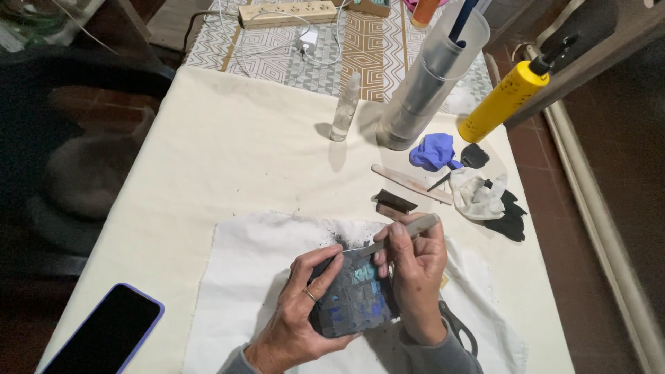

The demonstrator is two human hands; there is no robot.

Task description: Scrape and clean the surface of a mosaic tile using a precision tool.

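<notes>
— Dark grey grout and blue tile chips covered the block (350, 301) I had in front of me; it sat low on the white cloth (242, 277), near the front edge of the counter (228, 152).

— How did it seem to handle?

— Stiff and rather heavy, I judged, with a rough, gritty face, so unlikely to slip. The tile bits looked like they could chip, so I'd have taken it by the sides, not by the face. My left hand (298, 312) was curled around its left side, thumb over the top edge, fingers closed on it. My right hand (415, 273) was wrapped tight round a flat grey stick (409, 232), its tip touching the block's upper edge.

— Any packages or labels about?

— No label I could read. A yellow bottle (502, 102) with a black nozzle leaned at the far right, a frosted tube-shaped container (433, 76) stood just left of it, and a small clear spray bottle (345, 107) stood further left. A blue glove (433, 151) lay crumpled below the container, with a stained white rag (478, 195) beside it. A dark phone (104, 332) with a purple rim lay at the near left corner, well apart from the block. Scissors (457, 329) peeked out beside my right wrist.
</notes>
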